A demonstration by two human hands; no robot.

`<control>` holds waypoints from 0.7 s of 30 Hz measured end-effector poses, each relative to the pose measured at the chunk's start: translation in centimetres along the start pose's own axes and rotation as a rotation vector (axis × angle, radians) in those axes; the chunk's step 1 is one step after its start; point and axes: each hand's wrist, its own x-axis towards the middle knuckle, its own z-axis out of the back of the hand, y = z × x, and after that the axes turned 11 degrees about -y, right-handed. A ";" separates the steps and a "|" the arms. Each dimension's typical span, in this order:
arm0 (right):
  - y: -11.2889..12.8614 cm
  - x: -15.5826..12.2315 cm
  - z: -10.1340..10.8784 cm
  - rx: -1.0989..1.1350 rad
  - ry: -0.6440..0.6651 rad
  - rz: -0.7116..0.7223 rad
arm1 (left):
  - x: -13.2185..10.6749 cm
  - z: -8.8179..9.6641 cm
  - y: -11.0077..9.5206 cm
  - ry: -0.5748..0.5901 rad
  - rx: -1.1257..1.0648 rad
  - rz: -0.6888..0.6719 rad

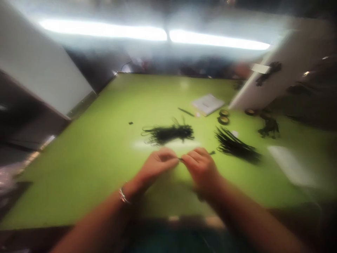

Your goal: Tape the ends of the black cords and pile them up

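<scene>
Close together above the front of the green table (105, 175), my left hand (162, 162) and my right hand (201, 165) both pinch a thin black cord (180, 159). Only a short bit of it shows between the fingertips, and a dark end sticks out past my right hand. Just beyond the hands lies a bundle of black looped cords (170, 133). To the right, a second bundle of black cords (237, 146) is spread out in a fan. Blur hides the finer detail of the held piece.
Farther back are a white notepad (207, 104), a dark pen (186, 112) and two round rolls (223, 120). A small black piece (131, 123) lies at left. White panels (263, 66) flank the table, and a pale flat sheet (291, 165) rests at right.
</scene>
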 end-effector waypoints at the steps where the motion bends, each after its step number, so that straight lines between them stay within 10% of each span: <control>1: 0.1 0.0 0.0 -0.018 -0.003 0.007 | 0.0 0.0 0.0 -0.006 0.027 -0.023; 10: 0.3 0.0 -0.5 0.420 0.205 -0.451 | -0.1 -0.5 0.3 -0.170 0.393 -0.539; 14: 0.4 0.4 -0.2 0.429 0.327 -0.600 | 0.1 -0.5 0.7 -0.190 0.280 -0.360; 21: 0.3 1.0 0.3 0.588 0.174 -0.844 | 0.4 0.1 0.3 -0.125 0.017 0.013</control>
